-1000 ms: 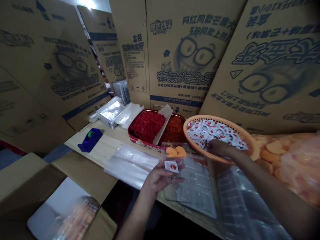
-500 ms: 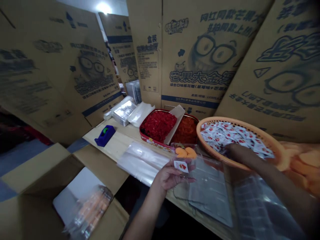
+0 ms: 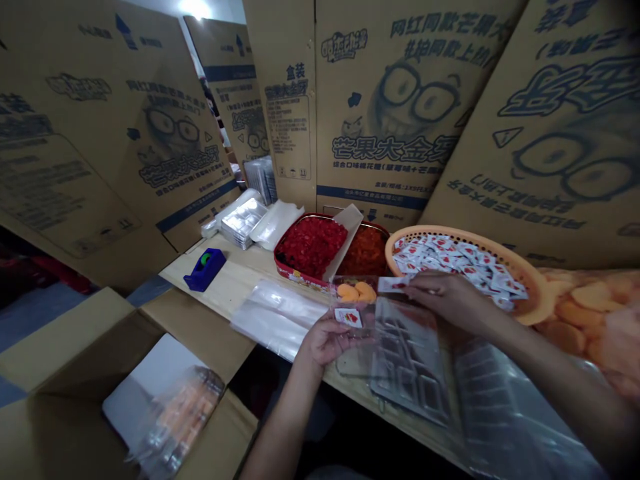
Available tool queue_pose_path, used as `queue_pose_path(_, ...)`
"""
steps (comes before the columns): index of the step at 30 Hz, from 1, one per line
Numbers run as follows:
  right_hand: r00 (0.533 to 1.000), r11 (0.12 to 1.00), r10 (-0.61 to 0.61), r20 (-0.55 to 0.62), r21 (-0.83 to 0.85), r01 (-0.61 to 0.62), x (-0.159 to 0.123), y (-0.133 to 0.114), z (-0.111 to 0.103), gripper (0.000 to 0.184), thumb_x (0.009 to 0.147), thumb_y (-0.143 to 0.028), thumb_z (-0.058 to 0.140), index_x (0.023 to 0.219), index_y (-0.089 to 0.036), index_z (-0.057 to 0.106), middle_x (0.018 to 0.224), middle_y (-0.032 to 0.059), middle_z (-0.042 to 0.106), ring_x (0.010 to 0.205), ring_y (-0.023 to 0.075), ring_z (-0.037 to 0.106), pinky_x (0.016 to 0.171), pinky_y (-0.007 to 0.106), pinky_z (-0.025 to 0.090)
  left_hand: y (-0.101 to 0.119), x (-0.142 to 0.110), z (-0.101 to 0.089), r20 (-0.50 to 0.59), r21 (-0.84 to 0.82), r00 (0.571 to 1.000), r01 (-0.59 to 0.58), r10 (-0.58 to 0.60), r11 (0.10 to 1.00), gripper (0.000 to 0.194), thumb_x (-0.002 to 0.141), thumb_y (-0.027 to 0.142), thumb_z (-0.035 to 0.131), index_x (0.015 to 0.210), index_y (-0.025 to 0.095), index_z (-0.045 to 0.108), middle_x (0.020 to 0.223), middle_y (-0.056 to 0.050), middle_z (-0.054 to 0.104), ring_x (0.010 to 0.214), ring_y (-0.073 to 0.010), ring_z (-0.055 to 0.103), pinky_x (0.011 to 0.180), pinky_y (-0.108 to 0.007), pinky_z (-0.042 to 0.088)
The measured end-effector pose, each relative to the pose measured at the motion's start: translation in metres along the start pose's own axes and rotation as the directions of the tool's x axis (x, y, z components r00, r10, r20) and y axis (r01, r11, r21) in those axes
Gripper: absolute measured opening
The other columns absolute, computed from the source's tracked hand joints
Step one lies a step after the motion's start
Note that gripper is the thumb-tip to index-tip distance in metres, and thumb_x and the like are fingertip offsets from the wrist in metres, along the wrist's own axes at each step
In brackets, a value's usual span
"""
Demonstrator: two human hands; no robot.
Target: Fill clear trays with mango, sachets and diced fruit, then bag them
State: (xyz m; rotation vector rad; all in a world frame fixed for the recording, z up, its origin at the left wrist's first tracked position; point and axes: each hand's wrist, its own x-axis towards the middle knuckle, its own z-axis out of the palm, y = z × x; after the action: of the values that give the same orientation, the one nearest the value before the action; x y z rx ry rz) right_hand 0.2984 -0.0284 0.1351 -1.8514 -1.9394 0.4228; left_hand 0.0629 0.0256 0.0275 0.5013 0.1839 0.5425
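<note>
My left hand [image 3: 327, 339] grips a clear plastic tray [image 3: 367, 321] by its near side, above the table. Orange heart-shaped or rounded pieces [image 3: 356, 292] lie in the tray's far part. A small white sachet [image 3: 349, 317] with a red print sits in it by my left fingers. My right hand [image 3: 447, 297] pinches another white sachet [image 3: 393, 285] just right of the orange pieces. Behind that hand stands an orange perforated basket [image 3: 537, 293] of similar sachets. Under and right of the held tray lies a clear compartmented tray [image 3: 410, 367].
A red tin [image 3: 300, 275] holds red bits; orange-red bits [image 3: 367, 252] fill a second container. A blue tape dispenser [image 3: 205, 269], plastic bags [image 3: 277, 313] and stacked clear trays [image 3: 243, 217] share the table. An open carton [image 3: 70, 347] stands left. Large cartons [image 3: 390, 113] wall the back.
My right hand has come out of the basket toward the left with a sachet in its fingers. My left hand still holds the tray. The view has shifted slightly.
</note>
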Motion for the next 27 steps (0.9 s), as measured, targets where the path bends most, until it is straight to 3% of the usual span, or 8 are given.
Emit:
queue_pose_path(4, 0.941, 0.944, 0.115, 0.319, 0.260, -0.203, -0.002, -0.017, 0.027, 0.041, 0.074, -0.056, 0.045, 0.056, -0.019, 0.049, 0.054, -0.0009, 0.048, 0.053, 0.0119, 0.042, 0.052, 0.025, 0.033, 0.001, -0.001, 0.001, -0.021, 0.002, 1.000, 0.012, -0.012, 1.000, 0.047, 0.061, 0.000, 0.056, 0.105, 0.015, 0.063, 0.102, -0.009, 0.067, 0.102, -0.0275, 0.060, 0.095, -0.055, 0.039)
queue_pose_path(8, 0.901, 0.937, 0.134, 0.414, 0.243, -0.251, 0.001, -0.005, 0.049, 0.039, 0.072, -0.052, 0.046, 0.054, -0.018, 0.046, 0.053, -0.0012, 0.045, 0.053, 0.0112, 0.039, 0.051, 0.024, 0.030, 0.003, -0.003, 0.002, -0.058, 0.001, 0.998, -0.014, 0.014, 1.000, 0.049, 0.058, -0.002, 0.057, 0.102, 0.018, 0.063, 0.111, -0.007, 0.064, 0.102, -0.0294, 0.060, 0.094, -0.058, 0.039)
queue_pose_path(12, 0.886, 0.965, 0.197, 0.420, 0.077, -0.251, 0.003, -0.002, 0.054, 0.029, 0.072, -0.043, 0.050, 0.056, -0.018, 0.049, 0.057, -0.0002, 0.049, 0.056, 0.0122, 0.042, 0.051, 0.024, 0.031, 0.003, -0.005, -0.001, -0.062, 0.005, 0.998, -0.031, 0.031, 1.000, 0.049, 0.056, -0.002, 0.057, 0.101, 0.017, 0.063, 0.110, -0.007, 0.064, 0.103, -0.0298, 0.060, 0.095, -0.059, 0.038)
queue_pose_path(15, 0.880, 0.970, 0.221, 0.421, -0.002, -0.242, 0.005, -0.007, 0.049, 0.030, 0.073, -0.046, 0.053, 0.061, -0.018, 0.053, 0.062, 0.0014, 0.055, 0.059, 0.0140, 0.047, 0.051, 0.024, 0.031, 0.003, -0.006, -0.004, -0.069, 0.002, 0.997, -0.035, 0.035, 0.999, 0.050, 0.057, -0.002, 0.057, 0.103, 0.018, 0.063, 0.109, -0.006, 0.065, 0.100, -0.0273, 0.061, 0.095, -0.058, 0.038)
queue_pose_path(18, 0.913, 0.969, 0.233, 0.334, -0.003, -0.246, 0.017, -0.011, 0.043, 0.032, 0.079, -0.046, 0.047, 0.066, -0.018, 0.055, 0.066, 0.0025, 0.059, 0.061, 0.0149, 0.050, 0.051, 0.024, 0.033, 0.002, -0.008, -0.009, -0.072, 0.021, 0.997, -0.034, 0.036, 0.999, 0.050, 0.059, 0.001, 0.059, 0.106, 0.020, 0.062, 0.113, -0.007, 0.063, 0.105, -0.0287, 0.059, 0.095, -0.056, 0.040)
queue_pose_path(22, 0.969, 0.976, 0.218, 0.115, -0.037, -0.215, 0.055, -0.006, 0.045, 0.020, 0.084, -0.025, 0.041, 0.081, -0.017, 0.059, 0.083, 0.0046, 0.065, 0.072, 0.0147, 0.057, 0.062, 0.023, 0.039, 0.001, -0.015, -0.019, -0.081, -0.006, 0.995, -0.056, 0.055, 0.998, 0.057, 0.059, 0.000, 0.059, 0.110, 0.024, 0.060, 0.118, -0.005, 0.060, 0.111, -0.0298, 0.055, 0.094, -0.054, 0.042)
queue_pose_path(27, 0.950, 0.948, 0.256, 0.181, -0.238, -0.210, 0.115, 0.010, 0.080, 0.022, 0.079, -0.014, 0.050, 0.098, -0.015, 0.062, 0.093, 0.0085, 0.065, 0.085, 0.0178, 0.059, 0.072, 0.024, 0.040, 0.000, -0.030, -0.035, -0.097, -0.034, 0.992, -0.088, 0.084, 0.996, 0.059, 0.060, -0.001, 0.058, 0.111, 0.028, 0.061, 0.122, -0.004, 0.059, 0.109, -0.0307, 0.056, 0.089, -0.054, 0.045)
